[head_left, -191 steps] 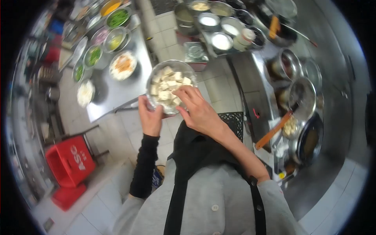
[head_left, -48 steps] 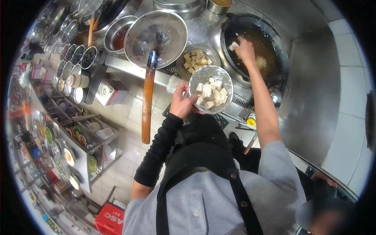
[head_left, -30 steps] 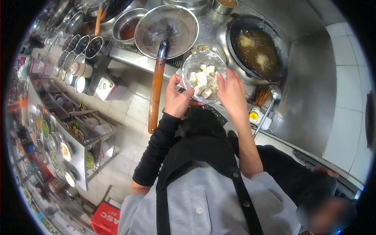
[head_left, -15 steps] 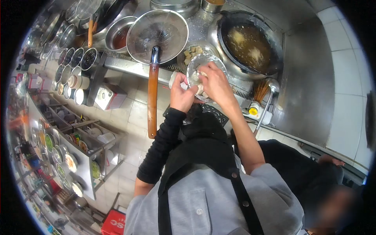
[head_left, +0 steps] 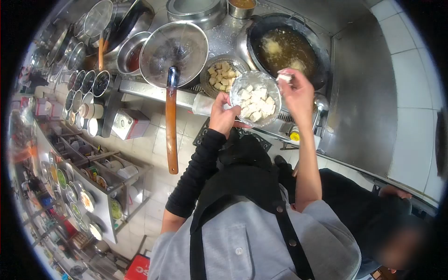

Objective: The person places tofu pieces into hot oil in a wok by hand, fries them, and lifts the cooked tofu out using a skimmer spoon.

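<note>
My left hand grips the rim of a metal bowl, tilted so its inside shows. White powder-coated cubes, which look like tofu, fill its bottom. To the right of the bowl, my right hand is raised by the near edge of a black wok. Between its fingertips is a white coated cube. Dark oil in the wok bubbles around two pale frothy patches. Behind the bowl, a perforated ladle holds several pale golden cubes.
A large strainer lies on the stove, its wooden handle jutting over the floor. Sauce pots and a lidded pot stand behind. A yellow-capped bottle is at the front edge. Another person is at my right.
My right hand has come out of the bowl and moved right toward the wok with a white cube. The bowl has shifted slightly right, and its cubes now show.
</note>
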Motion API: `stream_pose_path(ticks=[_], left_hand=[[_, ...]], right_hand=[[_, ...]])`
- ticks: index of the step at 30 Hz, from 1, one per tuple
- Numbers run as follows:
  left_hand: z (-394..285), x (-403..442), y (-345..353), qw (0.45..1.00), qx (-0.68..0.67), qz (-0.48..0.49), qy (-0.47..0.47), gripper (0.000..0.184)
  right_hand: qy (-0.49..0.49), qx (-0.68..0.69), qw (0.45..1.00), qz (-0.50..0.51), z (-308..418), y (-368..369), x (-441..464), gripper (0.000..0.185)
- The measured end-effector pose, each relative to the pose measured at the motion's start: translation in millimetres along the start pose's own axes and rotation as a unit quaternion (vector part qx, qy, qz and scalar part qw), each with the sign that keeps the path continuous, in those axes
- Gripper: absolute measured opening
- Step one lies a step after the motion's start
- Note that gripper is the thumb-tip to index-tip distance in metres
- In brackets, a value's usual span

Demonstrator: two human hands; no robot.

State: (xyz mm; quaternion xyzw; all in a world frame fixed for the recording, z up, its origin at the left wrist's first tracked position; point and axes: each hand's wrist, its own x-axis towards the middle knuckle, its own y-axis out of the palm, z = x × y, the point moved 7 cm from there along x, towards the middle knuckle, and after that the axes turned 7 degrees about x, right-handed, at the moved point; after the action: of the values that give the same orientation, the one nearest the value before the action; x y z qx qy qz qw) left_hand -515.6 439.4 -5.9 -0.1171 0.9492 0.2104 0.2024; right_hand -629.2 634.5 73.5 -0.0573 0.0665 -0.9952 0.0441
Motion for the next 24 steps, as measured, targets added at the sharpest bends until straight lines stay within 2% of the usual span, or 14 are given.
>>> stream_pose_path(ticks=[1, 2, 5, 8, 9, 10, 11, 12, 13, 16, 17, 18, 21, 24], left_hand=[[1.7, 0.0, 2.4, 1.000, -0.003, 0.007, -0.005, 0.026], [2.4, -1.9, 3.4, 1.000, 0.001, 0.008, -0.010, 0.026], [4.5, -12.0, 2.4, 1.000, 0.008, 0.003, -0.027, 0.026], [-2.5, -25.4, 2.1, 0.999, 0.007, -0.017, -0.035, 0.029], [-2.5, -31.7, 1.2, 0.999, 0.005, -0.022, -0.034, 0.029], [-4.0, -36.9, -0.9, 0.999, 0.004, -0.027, -0.030, 0.029], [-5.5, -42.9, -3.9, 0.999, 0.002, -0.033, -0.028, 0.029], [-8.5, -51.0, -7.4, 0.999, 0.001, -0.043, -0.032, 0.031], [-9.1, -60.4, -11.4, 0.998, -0.003, -0.050, -0.030, 0.031], [-18.0, -81.2, -17.5, 0.998, -0.013, -0.054, -0.017, 0.034], [-20.2, -86.9, -20.8, 0.999, 0.000, -0.042, -0.014, 0.034], [-18.9, -89.8, -25.2, 0.999, -0.003, -0.031, -0.004, 0.033], [-16.3, -100.1, -29.2, 0.999, -0.005, -0.031, 0.013, 0.033], [-13.6, -102.2, -28.8, 0.999, -0.027, -0.018, 0.038, 0.032]], right_hand=[[0.008, -0.018, 1.000, -0.019, -10.2, -21.3, 14.6, 0.024], [-0.024, -0.177, 0.983, -0.043, -21.5, -46.1, 32.8, 0.028], [-0.079, -0.339, 0.936, -0.058, -84.7, -99.5, 78.6, 0.023], [0.026, -0.441, 0.896, -0.030, -145.4, -142.8, 106.1, 0.022], [-0.045, -0.514, 0.855, -0.047, -140.3, -153.7, 111.1, 0.025], [-0.065, -0.532, 0.840, -0.082, -129.2, -173.1, 115.2, 0.029], [-0.091, -0.547, 0.819, -0.146, -80.7, -174.7, 107.5, 0.030], [-0.138, -0.547, 0.810, -0.163, -36.9, -172.7, 98.2, 0.027], [-0.189, -0.474, 0.839, -0.186, 11.4, -163.1, 78.5, 0.023], [-0.210, -0.344, 0.894, -0.197, 114.2, -130.7, 11.2, 0.020], [-0.218, -0.243, 0.928, -0.179, 132.2, -117.1, -12.6, 0.020], [-0.221, -0.141, 0.952, -0.157, 140.3, -102.9, -35.4, 0.019], [-0.275, -0.132, 0.952, -0.035, 143.4, -49.0, -87.4, 0.019], [-0.212, -0.157, 0.964, 0.036, 130.2, -18.7, -115.6, 0.020]])
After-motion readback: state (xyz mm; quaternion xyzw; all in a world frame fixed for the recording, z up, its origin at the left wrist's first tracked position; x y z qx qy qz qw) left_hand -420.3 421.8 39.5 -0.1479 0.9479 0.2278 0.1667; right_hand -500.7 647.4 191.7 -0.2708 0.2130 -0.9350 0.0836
